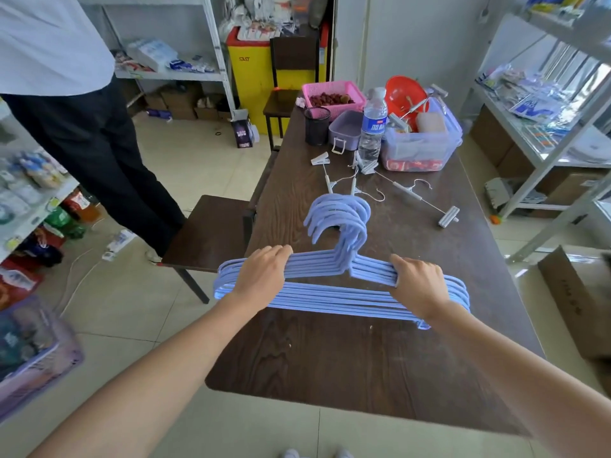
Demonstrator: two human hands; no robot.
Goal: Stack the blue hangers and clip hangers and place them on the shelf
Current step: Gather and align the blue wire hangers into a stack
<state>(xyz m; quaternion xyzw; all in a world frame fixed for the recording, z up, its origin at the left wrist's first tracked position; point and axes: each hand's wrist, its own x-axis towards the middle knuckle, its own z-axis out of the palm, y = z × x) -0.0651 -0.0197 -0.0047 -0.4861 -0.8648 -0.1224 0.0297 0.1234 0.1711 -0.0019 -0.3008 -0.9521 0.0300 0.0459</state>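
Two hands hold a bunch of blue hangers [334, 294] over the near half of a dark wooden table [330, 368]. The left hand [261, 276] curls its fingers over the top bars on the left side. The right hand [418, 282] grips the bars on the right side the same way. The hangers are packed together in one stack. Their long side runs left to right across the table, a little lower on the right. Their hooks all point away from the person, toward the far end of the table, and curl round to the left.

Just past the hooks lie the clip hangers [383, 190], thin white ones with metal hooks, spread out flat on the table and apart from the blue stack. Behind them stand a water bottle [373, 127], a black cup [316, 125], a pink basket [332, 95] and a clear tub [421, 140] full of things. Another person in dark trousers [99, 153] stands on the left by a shelf [172, 74].
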